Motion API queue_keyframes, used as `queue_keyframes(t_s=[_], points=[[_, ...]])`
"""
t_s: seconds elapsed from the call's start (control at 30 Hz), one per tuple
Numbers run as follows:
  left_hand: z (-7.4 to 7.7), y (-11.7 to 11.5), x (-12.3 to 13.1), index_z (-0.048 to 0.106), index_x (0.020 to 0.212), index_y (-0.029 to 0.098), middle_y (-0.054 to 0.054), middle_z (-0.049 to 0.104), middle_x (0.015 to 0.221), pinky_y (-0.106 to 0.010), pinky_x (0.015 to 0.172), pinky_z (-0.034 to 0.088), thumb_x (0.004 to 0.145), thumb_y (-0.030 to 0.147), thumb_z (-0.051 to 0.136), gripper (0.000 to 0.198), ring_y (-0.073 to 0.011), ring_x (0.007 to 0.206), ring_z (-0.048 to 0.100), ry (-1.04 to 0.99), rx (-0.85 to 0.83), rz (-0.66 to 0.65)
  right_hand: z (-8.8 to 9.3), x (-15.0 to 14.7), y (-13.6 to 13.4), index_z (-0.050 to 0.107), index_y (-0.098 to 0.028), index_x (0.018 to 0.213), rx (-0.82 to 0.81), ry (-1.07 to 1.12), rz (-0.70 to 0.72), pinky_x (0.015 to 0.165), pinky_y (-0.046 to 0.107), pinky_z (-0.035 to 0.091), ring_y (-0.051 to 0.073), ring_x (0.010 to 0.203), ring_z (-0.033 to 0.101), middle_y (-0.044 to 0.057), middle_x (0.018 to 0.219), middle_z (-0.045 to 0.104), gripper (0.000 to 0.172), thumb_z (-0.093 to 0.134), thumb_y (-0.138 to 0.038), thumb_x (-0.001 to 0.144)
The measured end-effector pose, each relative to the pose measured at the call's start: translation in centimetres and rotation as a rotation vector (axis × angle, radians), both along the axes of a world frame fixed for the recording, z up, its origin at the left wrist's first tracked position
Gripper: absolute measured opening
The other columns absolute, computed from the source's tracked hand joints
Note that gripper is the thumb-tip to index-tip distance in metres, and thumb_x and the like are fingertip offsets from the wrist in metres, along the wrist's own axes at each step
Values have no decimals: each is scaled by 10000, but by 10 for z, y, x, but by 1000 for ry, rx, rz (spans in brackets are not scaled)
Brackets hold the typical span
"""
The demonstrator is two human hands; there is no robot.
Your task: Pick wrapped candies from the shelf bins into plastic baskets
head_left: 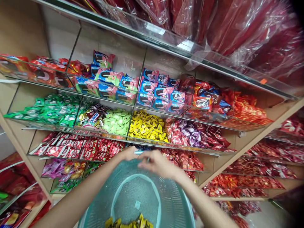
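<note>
**Both hands at the far rim of a teal basket, candy shelves ahead**

Person stands facing a wall of sweets in clear-fronted bins. A teal plastic basket, perforated, sits low in front of them, between the forearms. In its bottom, near edge: a small heap of yellow-wrapped candies.

Left hand is at the basket's far rim, fingers curled over the edge, grasping it. Right hand lies just beside it on the same rim, fingers bent; cannot tell whether it grips the rim or pinches something small. The two hands almost touch.

Shelf directly above the hands: a bin of yellow candies, same colour as those in the basket. To its left, pale green candies; next left a bin with Snickers bars, then dark green packets. To the right of the yellow bin, pink and purple wrappers.

Row above: blue cookie packs. Row level with the hands, left: red KitKat packs. Top shelf holds red goods in clear plastic bags.
</note>
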State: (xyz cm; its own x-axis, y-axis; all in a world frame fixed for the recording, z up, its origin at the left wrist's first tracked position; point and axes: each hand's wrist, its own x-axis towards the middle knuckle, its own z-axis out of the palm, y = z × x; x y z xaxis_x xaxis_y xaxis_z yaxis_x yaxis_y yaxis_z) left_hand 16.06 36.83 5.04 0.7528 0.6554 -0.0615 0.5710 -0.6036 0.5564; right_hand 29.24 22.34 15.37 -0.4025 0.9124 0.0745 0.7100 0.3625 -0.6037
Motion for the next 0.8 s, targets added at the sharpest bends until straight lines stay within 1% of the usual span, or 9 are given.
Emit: queue_keyframes(t_s=[0.03,0.1,0.17,0.27,0.37,0.5,0.6,0.7,0.8], points=[[-2,1,0,621,650,152,34,551,548,-193,467,286,669,519,504,386,-103,519,455,-6,-5,-7,16,13,14,617,-183,913,68,36,-45,599,250,422,126,624,554,13,747,633,230,542,-358,783],[-6,2,-1,622,652,155,25,566,554,-200,468,293,671,537,495,403,-111,523,466,-11,-18,-12,37,34,45,614,-165,902,228,36,-130,690,274,430,141,742,562,34,839,626,213,598,-309,746],[-9,3,-1,627,664,165,12,594,577,-209,473,301,668,556,490,415,-125,541,491,-10,-35,-4,41,47,75,605,-156,958,283,-16,-162,783,311,419,167,872,547,64,961,605,309,666,-282,682],[-10,4,-1,623,669,177,3,617,612,-212,485,307,664,573,489,419,-139,573,522,-12,-30,23,26,53,109,584,-152,1038,186,-35,-139,835,332,408,187,959,526,92,1070,563,474,717,-324,617],[-7,3,1,606,651,183,13,604,604,-204,481,290,670,570,490,405,-135,582,521,-16,2,37,5,52,125,570,-153,1060,122,31,-112,849,318,400,183,974,516,81,1073,556,530,737,-318,586],[-6,4,1,563,613,180,26,569,591,-198,479,269,679,563,491,395,-134,594,503,-31,16,55,-12,52,134,567,-162,1027,140,157,-155,713,259,414,120,761,508,2,861,556,500,741,-287,576],[-11,7,0,542,616,179,36,557,609,-196,495,277,688,578,479,410,-136,614,497,-62,-14,49,-19,53,137,587,-158,959,167,263,-182,623,223,383,86,638,461,-42,728,510,403,721,-281,600],[-17,12,0,547,639,182,44,557,635,-197,525,299,697,605,459,436,-137,632,492,-86,-36,38,-23,54,140,600,-173,922,197,334,-205,582,210,356,75,600,448,-57,689,504,344,703,-286,614],[-19,16,2,540,630,178,44,547,628,-200,536,305,701,630,438,469,-143,643,489,-80,-48,29,-22,55,141,607,-187,900,229,367,-236,558,206,338,70,579,429,-65,681,501,346,713,-297,589]])
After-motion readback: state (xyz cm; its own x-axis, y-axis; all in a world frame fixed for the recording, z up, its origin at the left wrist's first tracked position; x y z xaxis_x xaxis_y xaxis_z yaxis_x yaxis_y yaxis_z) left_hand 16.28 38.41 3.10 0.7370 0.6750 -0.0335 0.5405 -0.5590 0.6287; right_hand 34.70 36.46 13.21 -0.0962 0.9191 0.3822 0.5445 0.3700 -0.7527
